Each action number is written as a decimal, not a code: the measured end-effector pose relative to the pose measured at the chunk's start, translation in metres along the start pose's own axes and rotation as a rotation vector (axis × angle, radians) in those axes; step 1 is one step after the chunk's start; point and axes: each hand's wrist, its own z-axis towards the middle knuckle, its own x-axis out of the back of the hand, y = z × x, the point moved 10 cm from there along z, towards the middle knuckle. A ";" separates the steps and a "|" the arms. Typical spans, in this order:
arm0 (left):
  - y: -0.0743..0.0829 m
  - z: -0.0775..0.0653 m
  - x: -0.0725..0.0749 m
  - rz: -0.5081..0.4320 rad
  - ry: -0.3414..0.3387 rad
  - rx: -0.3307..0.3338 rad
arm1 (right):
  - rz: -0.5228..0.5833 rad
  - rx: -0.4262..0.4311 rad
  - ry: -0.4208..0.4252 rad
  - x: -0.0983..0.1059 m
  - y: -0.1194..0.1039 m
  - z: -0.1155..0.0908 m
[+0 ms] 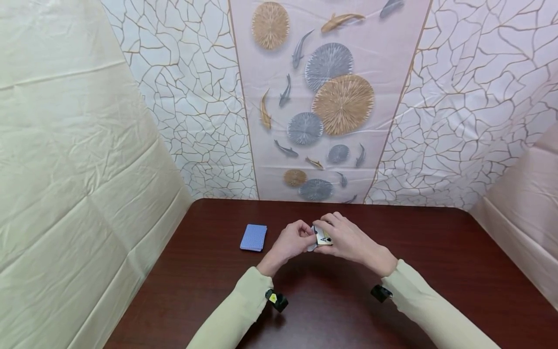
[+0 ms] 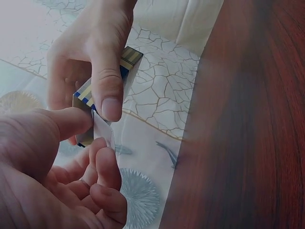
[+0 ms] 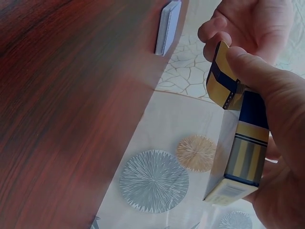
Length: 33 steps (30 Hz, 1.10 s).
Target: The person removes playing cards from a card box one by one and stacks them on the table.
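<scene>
A small playing card box (image 1: 324, 236) with an ace printed on its face is held above the table between both hands. My right hand (image 1: 348, 240) grips the box by its sides; the right wrist view shows its blue, gold and grey striped side (image 3: 248, 152). With thumb and fingers, my left hand (image 1: 293, 242) pinches the box's end flap (image 3: 220, 78), which stands folded out from the box. The flap's pale inner side (image 2: 102, 130) appears in the left wrist view. Whether anything is inside the box is hidden.
A squared stack of blue-backed playing cards (image 1: 254, 237) lies on the dark red-brown wooden table (image 1: 209, 300), left of my hands. Patterned cloth (image 1: 205, 97) hangs behind the table's far edge, with plain cloth (image 1: 87, 194) along the left side.
</scene>
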 end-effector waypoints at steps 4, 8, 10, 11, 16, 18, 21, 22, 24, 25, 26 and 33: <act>0.001 -0.001 0.000 0.002 0.003 0.015 | 0.005 0.006 0.010 0.001 -0.001 -0.001; 0.000 -0.001 0.000 0.006 0.009 0.021 | 0.003 0.021 0.025 0.001 -0.002 -0.002; 0.000 -0.001 0.001 0.009 0.010 0.023 | 0.002 0.027 0.031 0.001 -0.002 -0.002; 0.000 -0.001 0.001 0.014 0.010 0.023 | 0.001 0.030 0.034 0.001 -0.002 -0.002; -0.001 -0.001 0.002 0.054 0.007 0.032 | -0.001 0.036 0.041 0.001 -0.002 -0.003; -0.001 -0.001 0.002 0.077 0.006 0.040 | -0.003 0.036 0.042 0.001 -0.002 -0.003; -0.003 -0.002 0.003 0.105 0.005 0.055 | -0.003 0.037 0.041 0.000 -0.002 -0.003; -0.004 -0.003 0.003 0.110 0.002 0.063 | -0.002 0.037 0.042 0.000 -0.002 -0.003; -0.005 -0.004 0.003 0.114 -0.007 0.073 | 0.000 0.036 0.042 0.000 -0.002 -0.003; -0.005 -0.004 0.002 0.110 -0.012 0.077 | 0.000 0.036 0.040 0.000 -0.002 -0.003; -0.006 -0.005 0.002 0.105 -0.016 0.079 | -0.002 0.035 0.039 0.000 -0.002 -0.003; -0.010 -0.003 0.000 0.015 -0.007 0.071 | -0.015 0.035 0.034 -0.001 -0.002 -0.003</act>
